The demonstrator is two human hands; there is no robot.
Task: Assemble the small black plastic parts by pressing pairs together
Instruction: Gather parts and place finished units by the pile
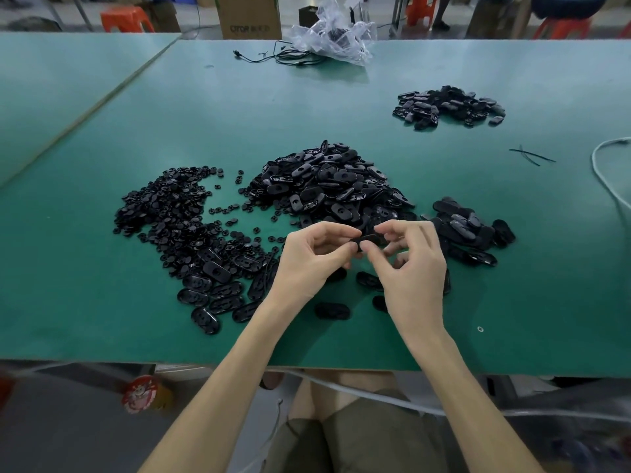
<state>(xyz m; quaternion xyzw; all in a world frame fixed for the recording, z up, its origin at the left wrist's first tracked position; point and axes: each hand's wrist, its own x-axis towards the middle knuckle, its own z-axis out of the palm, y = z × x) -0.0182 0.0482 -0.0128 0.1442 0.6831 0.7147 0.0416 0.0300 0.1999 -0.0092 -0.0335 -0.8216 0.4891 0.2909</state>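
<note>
Well, both hands meet low over the near part of the table (85, 319), with one black part (368, 239) held between them. The left hand (309, 264) pinches one end with thumb and forefinger curled in. The right hand (415, 268) pinches the other end the same way, its lower fingers tucked loosely under. Gripping from both ends looks meant to square the pair before the squeeze. The part is dark and half covered, so I cannot tell whether a second piece already sits in it.

Beneath the wrists lie a few loose ovals (333, 310), close enough to grab without reaching. Just left of them more ovals (211, 291) lie spread out singly, ready for picking, I'd judge. Beyond those is a wide scatter of round pieces (164, 213), by the look the smaller half of each pair. The big heap (327, 182) of ovals rises straight ahead of the fingers, touching the scatter at its edge, so both kinds are within one short reach.

A side pile (467, 230) sits just right of the hands, and a far pile (447, 105) lies well apart, likely to keep finished work from the stock. At the far edge are a crumpled bag (334, 35) and a thin cable (283, 58), out of the way, with a box (249, 15) on the floor behind.
</note>
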